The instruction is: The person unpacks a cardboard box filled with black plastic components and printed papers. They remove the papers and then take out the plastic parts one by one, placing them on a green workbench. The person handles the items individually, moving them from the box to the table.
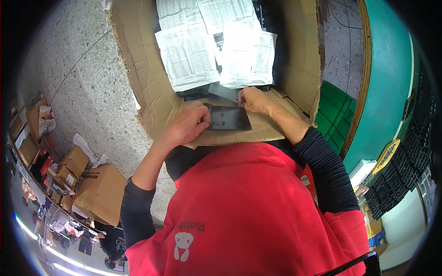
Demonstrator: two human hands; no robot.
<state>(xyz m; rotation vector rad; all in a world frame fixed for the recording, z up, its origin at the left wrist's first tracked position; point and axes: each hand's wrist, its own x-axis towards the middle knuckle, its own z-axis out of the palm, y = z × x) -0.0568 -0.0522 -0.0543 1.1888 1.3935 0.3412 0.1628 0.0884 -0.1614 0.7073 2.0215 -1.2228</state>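
In front of me an open cardboard box (pixel 301 55) holds several white printed paper packets (pixel 189 57) on top of black parts. My left hand (pixel 188 124) is closed on the left edge of a flat black plate (pixel 235 119), which lies over the box's near flap. Small raised or cut marks show on the plate. Just beyond it, my right hand (pixel 257 100) pinches the right end of a thin grey sheet (pixel 224 93). That sheet slants below the packets; its exact kind cannot be made out.
To the right, a green crate (pixel 332 108) stands beside a green tabletop (pixel 386 73) with a wooden edge. Rows of black parts (pixel 398 181) lie farther along it. Brown cartons (pixel 102 191) are stacked at lower left, near another person (pixel 113 244).
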